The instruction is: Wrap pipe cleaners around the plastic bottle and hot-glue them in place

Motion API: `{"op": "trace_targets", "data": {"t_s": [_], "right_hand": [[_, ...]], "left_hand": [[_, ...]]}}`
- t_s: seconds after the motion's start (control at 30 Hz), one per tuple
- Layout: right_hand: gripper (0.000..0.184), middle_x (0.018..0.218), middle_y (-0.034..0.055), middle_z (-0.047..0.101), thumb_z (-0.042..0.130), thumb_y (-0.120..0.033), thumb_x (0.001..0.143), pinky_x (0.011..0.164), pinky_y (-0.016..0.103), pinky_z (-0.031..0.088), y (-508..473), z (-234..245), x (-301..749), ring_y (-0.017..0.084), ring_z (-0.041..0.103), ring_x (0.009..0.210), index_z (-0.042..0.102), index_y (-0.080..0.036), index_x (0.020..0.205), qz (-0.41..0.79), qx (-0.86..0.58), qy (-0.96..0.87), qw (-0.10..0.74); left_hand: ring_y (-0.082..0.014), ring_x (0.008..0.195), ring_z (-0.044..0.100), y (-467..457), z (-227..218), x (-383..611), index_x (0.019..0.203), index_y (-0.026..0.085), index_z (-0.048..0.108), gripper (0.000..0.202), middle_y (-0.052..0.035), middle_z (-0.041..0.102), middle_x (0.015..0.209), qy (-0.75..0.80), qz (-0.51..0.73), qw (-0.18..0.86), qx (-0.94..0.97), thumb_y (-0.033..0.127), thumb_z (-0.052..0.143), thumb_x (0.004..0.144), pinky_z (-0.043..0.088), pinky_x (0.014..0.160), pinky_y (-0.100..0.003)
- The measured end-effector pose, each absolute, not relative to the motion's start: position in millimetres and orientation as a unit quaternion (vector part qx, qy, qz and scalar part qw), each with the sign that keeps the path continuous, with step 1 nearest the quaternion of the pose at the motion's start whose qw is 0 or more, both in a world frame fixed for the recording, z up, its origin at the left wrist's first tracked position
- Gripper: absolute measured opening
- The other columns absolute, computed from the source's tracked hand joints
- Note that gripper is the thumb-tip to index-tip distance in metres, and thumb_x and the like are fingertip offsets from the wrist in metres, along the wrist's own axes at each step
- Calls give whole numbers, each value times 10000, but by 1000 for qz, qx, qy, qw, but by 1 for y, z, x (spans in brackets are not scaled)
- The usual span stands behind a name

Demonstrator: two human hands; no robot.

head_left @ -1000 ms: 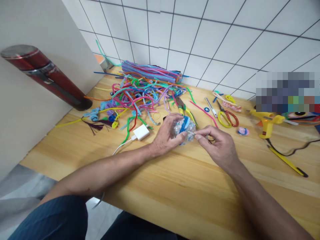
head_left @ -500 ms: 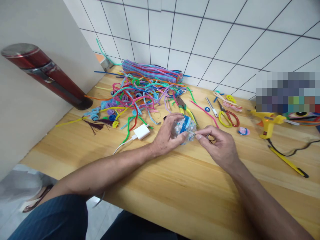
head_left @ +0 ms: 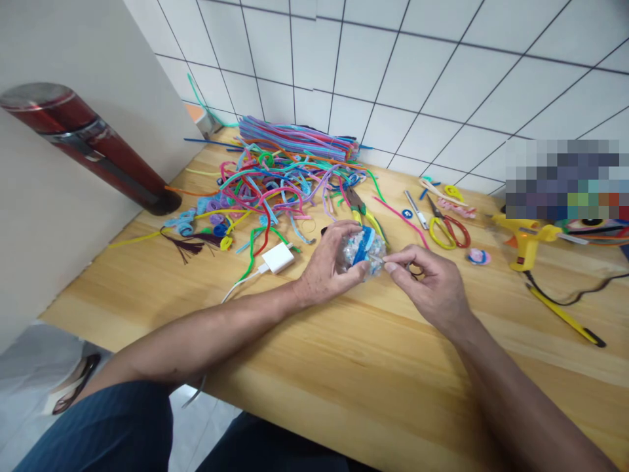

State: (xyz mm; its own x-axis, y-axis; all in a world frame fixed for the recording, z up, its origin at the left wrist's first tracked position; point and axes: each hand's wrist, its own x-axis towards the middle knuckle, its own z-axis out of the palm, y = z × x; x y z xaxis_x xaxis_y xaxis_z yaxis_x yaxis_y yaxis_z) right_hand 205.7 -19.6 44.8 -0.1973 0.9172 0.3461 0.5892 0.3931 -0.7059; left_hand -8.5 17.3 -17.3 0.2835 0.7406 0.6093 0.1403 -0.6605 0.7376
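Observation:
My left hand is wrapped round a clear, glittery rounded object with a blue band across it, held just above the table. At its right side my right hand pinches something thin and pale between thumb and forefinger, its tip against the glittery object; it is too small to name. A small dark ring shape shows by the right fingers. Right behind the glittery object lie pliers with green and yellow handles.
A tangle of pipe cleaners and a bundle of them lie at the back left. A red thermos stands left. Scissors, a craft knife and a yellow glue gun lie right. A white charger sits near my left forearm.
Both hands keep nearly the same place and the same hold. The view has shifted very slightly. At the lower left, the foot on the floor has moved a little.

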Motion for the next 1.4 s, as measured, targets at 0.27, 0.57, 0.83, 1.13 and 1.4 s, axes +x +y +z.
{"op": "trace_targets", "data": {"t_s": [0.27, 0.57, 0.83, 1.13, 1.4], "right_hand": [[71, 808, 16, 791, 694, -267, 915, 695, 326, 578, -20, 44, 205, 186, 708, 706, 753, -262, 875, 220, -514, -738, 379], [63, 760, 7, 762, 699, -269, 910, 639, 305, 555, -20, 45, 204, 177, 689, 676, 749, -263, 874, 230, -517, -730, 384], [91, 683, -10, 689, 708, -325, 908, 578, 277, 505, -22, 48, 201, 151, 627, 625, 743, -253, 865, 281, -526, -703, 388], [179, 579, -54, 579, 747, -383, 856, 506, 256, 409, -18, 50, 203, 114, 516, 509, 695, -213, 881, 513, -513, -577, 376], [245, 625, -42, 613, 813, -415, 791, 513, 248, 418, -18, 51, 201, 111, 527, 537, 696, -209, 852, 497, -532, -585, 359]], "left_hand": [[-314, 1365, 563, 18, -16, -9, 1388, 236, 478, 502, -161, 580, 1402, 298, 512, 290, 752, 418, 679, 965, 484, 1150, -527], [-317, 1362, 557, 18, -17, -8, 1385, 227, 487, 495, -162, 576, 1398, 292, 519, 298, 746, 422, 675, 970, 476, 1152, -523], [-316, 1359, 560, 18, -16, -8, 1380, 234, 479, 494, -159, 574, 1393, 294, 517, 294, 748, 407, 681, 964, 479, 1153, -538], [-318, 1359, 562, 18, -17, -9, 1387, 231, 481, 508, -161, 580, 1400, 298, 511, 297, 750, 413, 682, 958, 487, 1148, -542], [-321, 1361, 559, 18, -16, -9, 1388, 229, 488, 500, -160, 578, 1404, 290, 515, 292, 752, 402, 684, 961, 474, 1156, -532]]}}
